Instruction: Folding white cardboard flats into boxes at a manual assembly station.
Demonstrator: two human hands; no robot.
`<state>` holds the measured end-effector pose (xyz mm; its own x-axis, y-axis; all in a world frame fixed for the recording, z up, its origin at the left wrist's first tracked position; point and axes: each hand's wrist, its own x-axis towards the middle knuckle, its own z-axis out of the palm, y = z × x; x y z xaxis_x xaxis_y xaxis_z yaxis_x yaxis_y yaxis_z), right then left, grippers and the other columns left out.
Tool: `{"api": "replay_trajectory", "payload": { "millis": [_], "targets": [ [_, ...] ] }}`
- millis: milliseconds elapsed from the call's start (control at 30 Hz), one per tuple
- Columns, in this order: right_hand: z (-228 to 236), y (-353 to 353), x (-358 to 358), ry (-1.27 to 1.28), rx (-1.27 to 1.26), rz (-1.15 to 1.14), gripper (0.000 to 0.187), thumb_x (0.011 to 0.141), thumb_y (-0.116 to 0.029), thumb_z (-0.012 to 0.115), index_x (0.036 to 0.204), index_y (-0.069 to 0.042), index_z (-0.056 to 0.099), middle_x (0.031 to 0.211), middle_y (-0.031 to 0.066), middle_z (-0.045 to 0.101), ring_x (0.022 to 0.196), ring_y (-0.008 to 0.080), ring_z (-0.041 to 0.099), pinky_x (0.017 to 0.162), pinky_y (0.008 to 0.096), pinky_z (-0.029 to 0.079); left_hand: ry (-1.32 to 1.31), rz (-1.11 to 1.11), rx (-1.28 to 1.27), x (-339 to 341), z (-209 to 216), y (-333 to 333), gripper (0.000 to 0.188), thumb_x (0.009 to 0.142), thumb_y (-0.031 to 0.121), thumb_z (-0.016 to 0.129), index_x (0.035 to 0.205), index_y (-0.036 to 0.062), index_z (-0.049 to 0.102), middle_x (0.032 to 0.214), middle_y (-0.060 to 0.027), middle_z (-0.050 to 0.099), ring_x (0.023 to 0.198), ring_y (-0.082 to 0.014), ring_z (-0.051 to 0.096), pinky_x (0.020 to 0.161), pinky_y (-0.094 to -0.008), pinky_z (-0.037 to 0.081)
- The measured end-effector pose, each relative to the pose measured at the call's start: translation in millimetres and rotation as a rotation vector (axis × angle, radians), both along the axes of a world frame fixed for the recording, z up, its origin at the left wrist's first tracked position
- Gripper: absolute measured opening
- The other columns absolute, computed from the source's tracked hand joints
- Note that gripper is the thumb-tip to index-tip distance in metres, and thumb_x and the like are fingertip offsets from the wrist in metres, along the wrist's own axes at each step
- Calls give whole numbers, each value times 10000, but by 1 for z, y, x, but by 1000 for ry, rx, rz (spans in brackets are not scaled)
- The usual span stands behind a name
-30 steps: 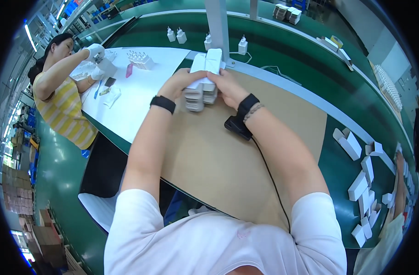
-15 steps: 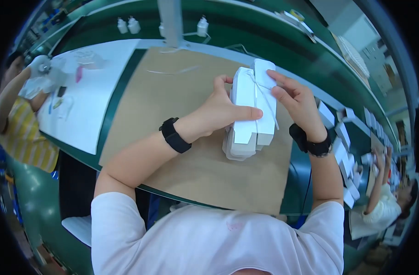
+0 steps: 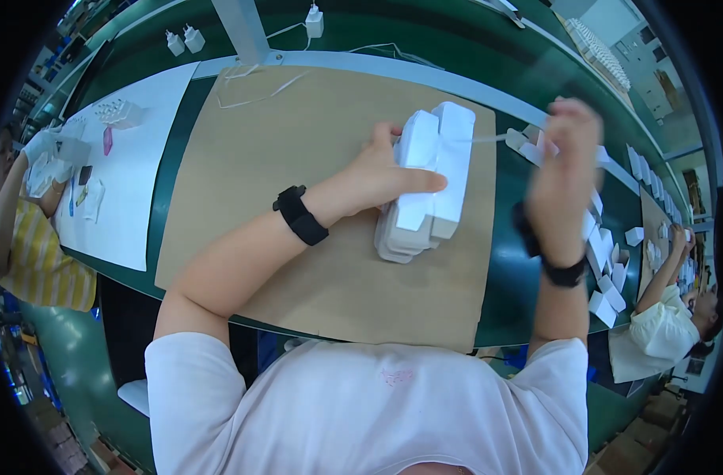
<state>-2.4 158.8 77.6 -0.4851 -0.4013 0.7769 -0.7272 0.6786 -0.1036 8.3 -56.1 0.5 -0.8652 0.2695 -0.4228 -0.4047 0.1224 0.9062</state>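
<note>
My left hand [image 3: 393,174] grips a bundle of narrow white boxes [image 3: 454,170] from its left side, thumb across the top and fingers behind. The bundle stands on a brown board [image 3: 314,293]. From its top a thin white string [image 3: 488,140] stretches out to the right, toward my right hand [image 3: 567,150]. That hand is raised beyond the board's right edge, apart from the boxes. Motion smears its fingers, so whether it holds the string's end cannot be made out.
Loose white boxes [image 3: 607,277] lie in a heap at the right. Several white plug adapters [image 3: 315,22] stand beyond the metal post [image 3: 242,32]. Another loose string [image 3: 262,101] lies on the board's far left. One co-worker [image 3: 41,237] works at left, another [image 3: 662,324] at right.
My right hand has left the top of the bundle and swung right, and the string now stretches that way. My left hand keeps its grip. The whole view has shifted slightly.
</note>
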Motion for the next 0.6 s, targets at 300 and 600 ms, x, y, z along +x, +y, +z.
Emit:
{"api": "replay_trajectory", "payload": {
  "millis": [300,600],
  "targets": [
    [-8,14,-25,-589,-9,81,149,796,-77,634,936,-31,608,1021,86,602,954,180,550,785,254,433,831,37,-781,3,29,-3,487,705,334,695,979,-47,564,1042,-268,539,903,-402,564,763,-439,470],
    [-50,-30,-56,-399,331,262,261,732,-27,646,991,-53,633,1084,145,600,1028,311,529,857,385,443,1007,-246,-852,-14,39,22,139,706,87,559,707,-38,617,739,-220,609,708,-346,609,649,-412,492]
  ]
}}
